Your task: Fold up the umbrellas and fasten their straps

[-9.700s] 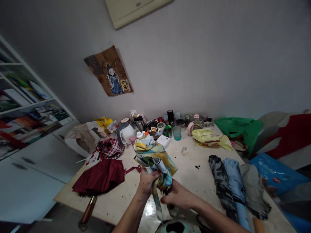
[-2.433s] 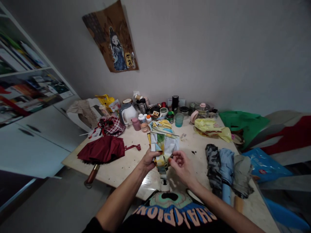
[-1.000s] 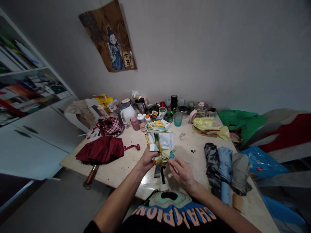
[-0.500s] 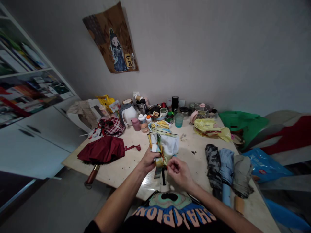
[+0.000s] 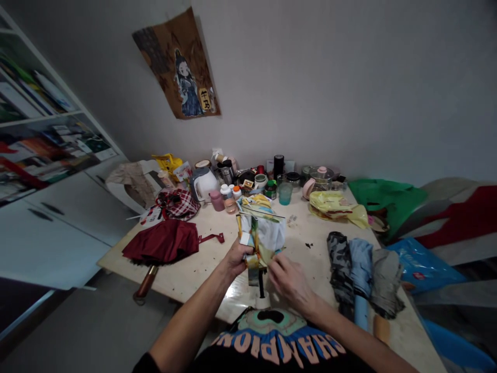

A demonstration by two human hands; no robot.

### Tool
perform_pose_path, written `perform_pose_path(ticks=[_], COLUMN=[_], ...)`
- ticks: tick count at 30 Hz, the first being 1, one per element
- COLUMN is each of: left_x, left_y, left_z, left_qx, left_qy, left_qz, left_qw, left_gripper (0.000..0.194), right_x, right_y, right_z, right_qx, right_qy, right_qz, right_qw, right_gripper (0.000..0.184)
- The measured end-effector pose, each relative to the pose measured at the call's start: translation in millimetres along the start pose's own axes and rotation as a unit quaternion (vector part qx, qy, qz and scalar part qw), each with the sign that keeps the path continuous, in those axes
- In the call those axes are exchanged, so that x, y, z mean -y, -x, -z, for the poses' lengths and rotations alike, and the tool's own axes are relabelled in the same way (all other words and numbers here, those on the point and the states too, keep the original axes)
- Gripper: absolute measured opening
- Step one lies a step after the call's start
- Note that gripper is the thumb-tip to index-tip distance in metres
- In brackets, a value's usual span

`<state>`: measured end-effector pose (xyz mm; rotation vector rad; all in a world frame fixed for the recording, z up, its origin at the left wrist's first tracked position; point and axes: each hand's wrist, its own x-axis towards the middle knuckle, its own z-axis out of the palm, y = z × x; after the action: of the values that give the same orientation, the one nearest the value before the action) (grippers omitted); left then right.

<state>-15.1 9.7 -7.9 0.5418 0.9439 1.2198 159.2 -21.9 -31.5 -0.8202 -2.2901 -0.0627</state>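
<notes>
A white, yellow and green patterned folding umbrella [image 5: 272, 231] lies partly gathered in front of me, its black shaft and pale handle [image 5: 262, 301] pointing at my chest. My left hand [image 5: 237, 257] is closed round the gathered cloth on its left side, near a white tag and a hanging strap [image 5: 253, 274]. On the right side of the cloth, my right hand [image 5: 285, 274] has its fingers bent together at the lower edge, pinching the fabric. Its fingertips are partly hidden.
A dark red umbrella [image 5: 165, 242] with a wooden handle lies at left, a checked one [image 5: 180, 203] behind it. Several folded umbrellas [image 5: 361, 264] lie at right. Along the wall stand a kettle [image 5: 205, 184], bottles, a teal cup [image 5: 285, 193] and a yellow bag [image 5: 337, 204].
My right hand has turned slightly, back of the hand more upward, and its fingers now sit closer against the cloth's edge. My left hand keeps its grip.
</notes>
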Motion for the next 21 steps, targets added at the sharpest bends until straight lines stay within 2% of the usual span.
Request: perform_pose_path(ticks=[2, 3, 5, 6, 8, 10, 11, 14, 16, 18, 19, 20, 21], left_x=[-1, -1, -2, -3, -4, -4, -4, -2, 1, 6, 7, 9, 10], left_y=[0, 0, 1, 2, 3, 3, 3, 3, 2, 1, 0, 0, 0], left_z=[1.9, 3.3, 5.7, 6.5, 6.6, 5.6, 5.1, 5.1, 6.4, 7.4, 7.1, 6.3, 4.8], left_qx=[-0.005, -0.008, -0.012, -0.012, -0.011, -0.006, 0.001, 0.024, 0.027, 0.025, 0.027, 0.032, 0.040], left_qy=[0.004, 0.004, 0.005, 0.004, 0.002, 0.001, 0.002, -0.003, -0.013, -0.017, -0.015, -0.012, -0.012], left_qz=[0.005, 0.008, 0.013, 0.014, 0.015, 0.009, 0.006, -0.002, 0.003, 0.011, 0.011, 0.008, 0.004], left_qw=[1.000, 1.000, 1.000, 1.000, 1.000, 1.000, 1.000, 1.000, 1.000, 0.999, 0.999, 0.999, 0.999], left_gripper=[0.041, 0.041, 0.041, 0.042, 0.044, 0.048, 0.049, 0.056, 0.056, 0.052, 0.050, 0.050, 0.051], right_x=[-1, -4, -16, -25, -43, -55, -58, -49, -33, -15, -6, 0, 6], right_y=[1, 1, -1, -3, -10, -15, -15, -7, 4, 14, 17, 19, 19], right_z=[1, 2, 4, 5, 5, 5, 5, -2, -12, -25, -32, -39, -45], right_qx=[0.005, -0.006, -0.052, -0.083, -0.131, -0.135, -0.113, 0.023, 0.109, 0.165, 0.175, 0.176, 0.169], right_qy=[-0.056, -0.090, -0.159, -0.190, -0.249, -0.320, -0.362, -0.522, -0.636, -0.710, -0.720, -0.713, -0.695], right_qz=[0.008, -0.013, -0.125, -0.204, -0.352, -0.447, -0.469, -0.445, -0.378, -0.320, -0.313, -0.314, -0.323], right_qw=[0.998, 0.996, 0.978, 0.957, 0.893, 0.824, 0.797, 0.727, 0.664, 0.605, 0.594, 0.601, 0.620], right_gripper=[0.017, 0.016, 0.013, 0.011, 0.015, 0.033, 0.040, 0.050, 0.054, 0.055, 0.051, 0.044, 0.035])
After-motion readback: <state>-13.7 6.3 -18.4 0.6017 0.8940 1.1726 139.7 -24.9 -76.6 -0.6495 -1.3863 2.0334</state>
